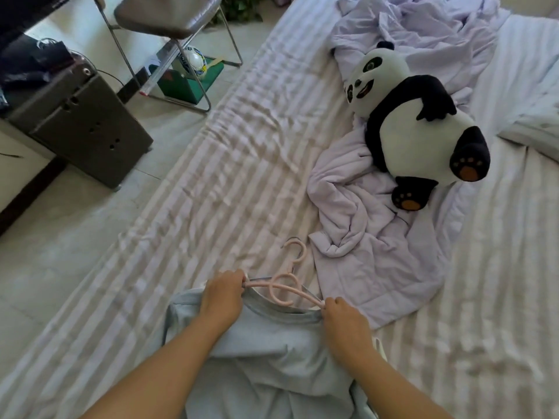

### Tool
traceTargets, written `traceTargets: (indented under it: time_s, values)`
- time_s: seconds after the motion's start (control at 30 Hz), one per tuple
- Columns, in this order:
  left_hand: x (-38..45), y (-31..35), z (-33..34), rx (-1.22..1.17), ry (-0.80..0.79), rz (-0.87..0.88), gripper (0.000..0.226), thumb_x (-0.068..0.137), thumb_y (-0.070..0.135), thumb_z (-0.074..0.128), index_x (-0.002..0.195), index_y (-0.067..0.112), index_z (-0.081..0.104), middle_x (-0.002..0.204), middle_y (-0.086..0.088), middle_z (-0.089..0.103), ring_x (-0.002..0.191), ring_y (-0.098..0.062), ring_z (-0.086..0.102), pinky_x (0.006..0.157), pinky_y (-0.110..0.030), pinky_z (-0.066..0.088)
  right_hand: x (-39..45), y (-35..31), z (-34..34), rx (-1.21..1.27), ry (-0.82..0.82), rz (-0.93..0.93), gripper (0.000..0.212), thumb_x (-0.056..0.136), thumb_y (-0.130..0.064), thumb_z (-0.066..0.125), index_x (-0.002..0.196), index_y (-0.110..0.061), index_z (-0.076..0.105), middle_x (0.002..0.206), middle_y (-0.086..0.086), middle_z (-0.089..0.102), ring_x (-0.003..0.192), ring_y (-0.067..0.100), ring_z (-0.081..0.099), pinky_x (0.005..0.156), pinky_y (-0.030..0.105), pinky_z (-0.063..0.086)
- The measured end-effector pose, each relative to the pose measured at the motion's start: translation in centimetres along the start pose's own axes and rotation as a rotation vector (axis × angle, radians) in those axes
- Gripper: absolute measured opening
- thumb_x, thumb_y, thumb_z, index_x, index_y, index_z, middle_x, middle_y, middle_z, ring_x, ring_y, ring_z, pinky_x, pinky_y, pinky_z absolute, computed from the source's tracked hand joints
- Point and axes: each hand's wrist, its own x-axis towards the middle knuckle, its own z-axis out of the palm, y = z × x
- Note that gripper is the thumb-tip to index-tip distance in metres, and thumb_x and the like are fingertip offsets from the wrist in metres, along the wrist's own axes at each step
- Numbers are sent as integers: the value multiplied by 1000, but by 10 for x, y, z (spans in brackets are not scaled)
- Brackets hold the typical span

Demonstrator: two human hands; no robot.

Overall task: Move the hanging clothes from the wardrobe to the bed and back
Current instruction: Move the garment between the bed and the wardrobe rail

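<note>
Fingers (pixel 239 278) of left hand (pixel 222 299) curled round one arm of the pink hanger (pixel 282 287), gripping it at the shirt's left shoulder. Right hand (pixel 344 320) likewise, fingers curled tight on the hanger's other arm at the right side of the collar. Both forearms reach in from bottom of frame.

Hanger sits inside neck of a pale blue T-shirt (pixel 266 352); its hook (pixel 298 251) pts away from the person and lies over the sheet. Shirt is spread on the near part of the bed (pixel 230 164), w/ striped white sheet, collar away from the person, body bunched toward the lower edge. Can't tell if hanger rests on sheet or is slightly lifted.

Just right of the hook: crumpled lilac blanket (pixel 372 237), running up the bed. Panda plush (pixel 414 128) lies on it, feet toward the right. White duvet (pixel 529 95) at far right.

Floor side, left: dark grey cabinet (pixel 90 125), metal-frame chair (pixel 169 16) w/ brown seat, green box (pixel 193 83) under it w/ a football (pixel 193 60) on top.
</note>
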Motion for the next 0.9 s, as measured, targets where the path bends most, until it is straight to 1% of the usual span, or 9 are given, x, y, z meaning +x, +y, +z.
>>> traceTargets:
  time_s: [0.17,0.23,0.3,0.4,0.47,0.53,0.63,0.8,0.9]
  values:
    - [10,3,11,11,74,19,10,94,14,57,94,21,64,90,0,57,77,-16,43,68,-28,32,9,0,8,-21,71,-38,17,100,-20,45,99,-16,62,94,1,62,81,26,66,61,33,37]
    - [12,6,10,-17,77,-18,12,94,14,58,93,22,66,91,0,59,77,-16,44,70,-28,32,10,1,8,-41,59,-40,19,101,-23,44,99,-17,61,95,0,61,82,24,65,61,32,36]
    - [12,10,6,-9,32,-46,15,95,14,56,93,24,68,92,2,61,78,-16,48,73,-28,34,9,2,6,-49,34,-36,20,102,-26,40,102,-20,59,99,-2,59,87,21,64,64,31,36]
    - [9,16,-6,34,-7,-66,15,96,14,53,98,22,66,101,-2,63,88,-20,55,78,-29,42,6,-4,-3,5,56,-24,20,101,-32,41,107,-20,56,102,-1,60,92,21,62,69,32,41]
    - [4,19,-15,73,0,-31,17,97,15,52,109,20,62,110,-4,62,101,-23,56,87,-32,43,-1,-11,-13,33,76,-21,20,100,-32,42,110,-20,54,105,0,59,94,22,61,72,33,43]
    - [-6,22,-26,87,17,7,22,97,16,54,118,20,59,115,-4,60,107,-24,54,90,-32,40,-11,-19,-24,69,99,-39,17,100,-29,42,110,-20,53,102,0,58,92,22,60,70,32,41]
    - [-27,19,-44,73,20,38,26,95,14,57,120,23,60,115,-1,60,106,-22,53,86,-29,37,-29,-32,-44,120,141,-76,13,100,-25,42,105,-19,51,97,0,59,85,21,59,66,30,38]
    - [-76,3,-89,1,23,73,34,94,25,63,127,27,59,119,3,61,110,-20,55,95,-32,40,-65,-57,-81,167,170,-166,19,97,-30,48,111,-19,55,99,0,61,87,20,58,73,29,44]
    - [-113,-4,-125,-41,58,54,37,92,27,67,127,26,60,120,3,62,110,-19,57,96,-32,42,-91,-74,-110,154,180,-233,24,95,-35,50,113,-20,57,100,-1,63,86,18,58,75,29,47]
